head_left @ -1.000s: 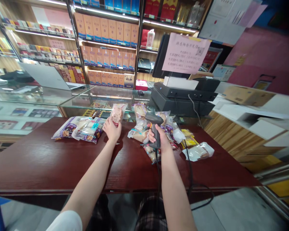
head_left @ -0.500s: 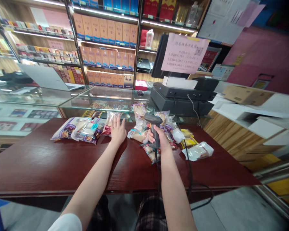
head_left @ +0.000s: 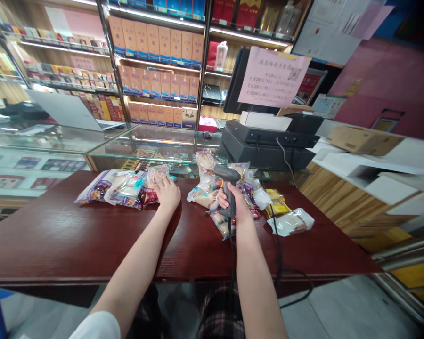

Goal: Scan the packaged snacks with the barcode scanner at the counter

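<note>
My left hand (head_left: 167, 192) lies with its fingers stretched out over a clear bread packet with red print (head_left: 150, 194); part of the packet is hidden under the fingers. Touching that packet on its left are two more packaged breads, one with a blue-green label (head_left: 129, 188) and one in purple-and-white wrapping (head_left: 98, 187). My right hand (head_left: 236, 202) is wrapped round the grip of a dark barcode scanner (head_left: 226, 176), held above a pile of bagged breads (head_left: 202, 198). The scanner's head tilts toward the back left.
The dark red table (head_left: 102, 240) also bears a yellow packet (head_left: 277, 202) and a whitish bread bag (head_left: 292, 222) on the right. A black cable (head_left: 280, 254) hangs over the front edge. Behind stand a glass counter (head_left: 155, 141), a black cash drawer (head_left: 265, 150) and a laptop (head_left: 67, 110).
My left hand has moved slightly left, and the red-printed packet has shifted left with it against the other breads. My right hand and the scanner are almost unmoved.
</note>
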`<action>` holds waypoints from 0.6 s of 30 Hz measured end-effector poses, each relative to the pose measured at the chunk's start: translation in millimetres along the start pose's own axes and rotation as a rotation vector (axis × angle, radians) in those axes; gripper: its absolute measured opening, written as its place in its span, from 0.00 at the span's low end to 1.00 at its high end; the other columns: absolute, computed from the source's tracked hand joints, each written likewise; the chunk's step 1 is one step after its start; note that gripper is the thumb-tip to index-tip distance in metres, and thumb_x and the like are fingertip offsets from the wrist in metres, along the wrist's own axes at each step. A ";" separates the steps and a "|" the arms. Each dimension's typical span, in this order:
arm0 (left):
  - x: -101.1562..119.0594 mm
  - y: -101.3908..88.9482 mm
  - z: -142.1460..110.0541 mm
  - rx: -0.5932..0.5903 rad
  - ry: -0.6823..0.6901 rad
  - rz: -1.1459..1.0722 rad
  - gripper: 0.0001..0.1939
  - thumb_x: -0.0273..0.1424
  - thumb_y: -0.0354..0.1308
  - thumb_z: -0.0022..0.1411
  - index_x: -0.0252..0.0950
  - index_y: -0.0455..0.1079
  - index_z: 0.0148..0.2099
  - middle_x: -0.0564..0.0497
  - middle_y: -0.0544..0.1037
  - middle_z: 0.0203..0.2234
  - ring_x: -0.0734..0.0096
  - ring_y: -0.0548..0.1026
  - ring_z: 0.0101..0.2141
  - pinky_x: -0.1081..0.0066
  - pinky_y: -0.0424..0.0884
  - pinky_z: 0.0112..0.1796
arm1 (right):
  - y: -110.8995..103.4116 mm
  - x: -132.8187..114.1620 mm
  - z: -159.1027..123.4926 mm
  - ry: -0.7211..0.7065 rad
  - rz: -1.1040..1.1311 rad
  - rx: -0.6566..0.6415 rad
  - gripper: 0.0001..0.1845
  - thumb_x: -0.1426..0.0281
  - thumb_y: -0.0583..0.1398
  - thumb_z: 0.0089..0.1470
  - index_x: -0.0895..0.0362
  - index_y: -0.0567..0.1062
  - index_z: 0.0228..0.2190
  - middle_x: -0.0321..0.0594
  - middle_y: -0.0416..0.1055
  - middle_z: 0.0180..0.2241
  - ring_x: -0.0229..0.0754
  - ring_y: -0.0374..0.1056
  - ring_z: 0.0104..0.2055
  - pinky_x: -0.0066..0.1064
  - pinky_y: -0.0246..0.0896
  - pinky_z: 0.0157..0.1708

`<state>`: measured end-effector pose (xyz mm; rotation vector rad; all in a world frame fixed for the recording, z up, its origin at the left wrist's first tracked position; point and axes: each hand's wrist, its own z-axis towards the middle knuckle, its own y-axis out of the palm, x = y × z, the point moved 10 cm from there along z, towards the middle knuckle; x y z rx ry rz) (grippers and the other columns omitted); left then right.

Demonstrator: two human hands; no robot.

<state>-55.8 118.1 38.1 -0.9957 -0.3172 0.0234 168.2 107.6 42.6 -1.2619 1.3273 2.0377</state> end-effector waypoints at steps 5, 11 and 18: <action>37.5 -8.6 -4.2 0.003 0.242 -0.099 0.31 0.36 0.49 0.69 0.32 0.60 0.70 0.32 0.59 0.69 0.40 0.48 0.71 0.34 0.33 0.65 | -1.8 -11.2 -2.2 -0.048 0.036 0.017 0.18 0.54 0.63 0.57 0.55 0.71 0.38 0.26 0.60 0.19 0.29 0.50 0.13 0.24 0.48 0.14; 75.7 10.9 -22.5 -0.204 0.472 -0.273 0.30 0.38 0.44 0.73 0.43 0.54 0.73 0.44 0.61 0.69 0.52 0.52 0.70 0.38 0.33 0.66 | -4.3 -14.9 -1.6 -0.056 0.066 0.014 0.19 0.53 0.65 0.55 0.55 0.69 0.36 0.26 0.61 0.19 0.29 0.50 0.13 0.24 0.49 0.14; 81.7 35.9 -25.8 -0.348 0.438 -0.426 0.29 0.39 0.40 0.75 0.43 0.50 0.74 0.45 0.65 0.67 0.59 0.57 0.69 0.42 0.32 0.67 | -4.2 -11.5 -0.2 -0.043 0.051 0.042 0.18 0.54 0.63 0.57 0.54 0.69 0.36 0.25 0.60 0.19 0.29 0.50 0.13 0.23 0.50 0.14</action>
